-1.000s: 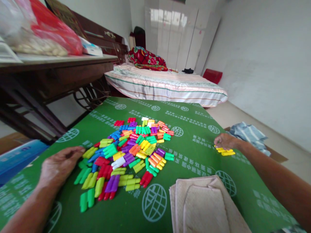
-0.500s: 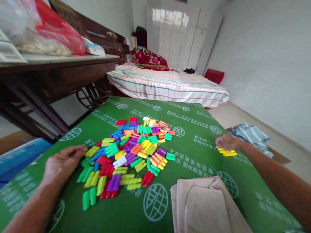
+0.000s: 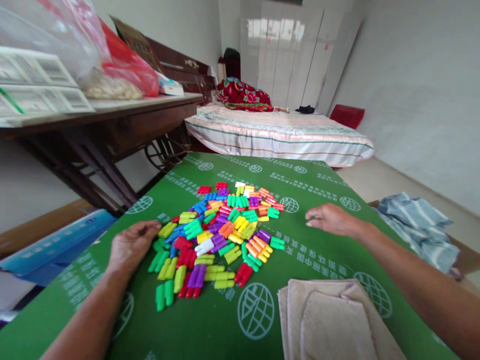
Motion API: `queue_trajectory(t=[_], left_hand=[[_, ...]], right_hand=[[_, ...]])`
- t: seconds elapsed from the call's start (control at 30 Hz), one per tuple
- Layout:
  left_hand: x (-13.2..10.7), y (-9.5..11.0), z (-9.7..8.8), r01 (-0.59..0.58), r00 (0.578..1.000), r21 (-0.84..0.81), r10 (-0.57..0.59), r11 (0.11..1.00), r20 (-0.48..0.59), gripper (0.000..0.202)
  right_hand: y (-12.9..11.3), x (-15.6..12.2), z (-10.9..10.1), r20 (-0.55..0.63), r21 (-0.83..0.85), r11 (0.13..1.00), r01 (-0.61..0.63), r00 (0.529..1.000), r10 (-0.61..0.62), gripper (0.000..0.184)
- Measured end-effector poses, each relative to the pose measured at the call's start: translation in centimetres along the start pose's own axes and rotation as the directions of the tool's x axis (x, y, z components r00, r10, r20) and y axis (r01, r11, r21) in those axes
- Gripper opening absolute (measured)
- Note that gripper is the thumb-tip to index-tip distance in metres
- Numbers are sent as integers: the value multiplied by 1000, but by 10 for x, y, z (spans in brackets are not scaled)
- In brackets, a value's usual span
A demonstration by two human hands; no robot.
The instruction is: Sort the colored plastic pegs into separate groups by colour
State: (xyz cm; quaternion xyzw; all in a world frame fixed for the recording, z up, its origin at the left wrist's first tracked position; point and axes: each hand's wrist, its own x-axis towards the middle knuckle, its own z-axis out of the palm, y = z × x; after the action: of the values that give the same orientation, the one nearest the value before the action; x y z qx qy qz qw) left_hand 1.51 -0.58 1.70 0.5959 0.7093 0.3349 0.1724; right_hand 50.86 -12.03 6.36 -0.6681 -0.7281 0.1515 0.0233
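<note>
A loose pile of colourful plastic building pieces [image 3: 225,230], shaped like short joined tubes with rounded ends, lies on a green board [image 3: 202,330]. At the pile's left edge my left hand [image 3: 132,246] rests on the board, fingers stretched out and loosely together. Its fingertips meet the end of a yellow-green piece [image 3: 167,230]; I see no grip on it. My right hand [image 3: 328,219] is over the board, right of the pile, with thumb and fingers apart and nothing visible in them. Closest to it are a green piece [image 3: 273,212] and a yellow piece [image 3: 263,218].
A folded beige cloth [image 3: 333,320] lies at the board's near edge. On the left stands a table [image 3: 150,102] bearing bags and boxes, with a blue box [image 3: 63,245] below. Beyond the board is a bed [image 3: 277,132]; striped cloth [image 3: 416,230] lies at the right.
My right hand has come left toward the pile, away from the yellow pieces beside it, which no longer show. My left hand stays at the pile. The view has turned left.
</note>
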Motion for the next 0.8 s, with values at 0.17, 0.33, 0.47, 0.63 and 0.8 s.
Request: queue_trajectory(t=[0.17,0.33,0.47,0.63,0.8], left_hand=[[-3,4,-1,6,1000,-31,-6,1000,11,44],[-4,1,-1,-8,1000,-47,9,999,14,44],[-6,2,-1,-19,1000,-53,20,998,11,42],[-8,0,0,-38,999,-73,38,997,3,38],[-6,-5,2,-60,998,-106,60,993,-6,35]], right_hand=[[-72,13,8,25,-41,984,176,984,-175,20],[-113,13,25,106,-70,953,294,952,-286,15],[-126,11,35,111,-105,958,268,960,-256,19],[-133,10,39,102,-87,964,253,964,-244,19],[-139,8,42,121,-69,970,234,967,-225,21]])
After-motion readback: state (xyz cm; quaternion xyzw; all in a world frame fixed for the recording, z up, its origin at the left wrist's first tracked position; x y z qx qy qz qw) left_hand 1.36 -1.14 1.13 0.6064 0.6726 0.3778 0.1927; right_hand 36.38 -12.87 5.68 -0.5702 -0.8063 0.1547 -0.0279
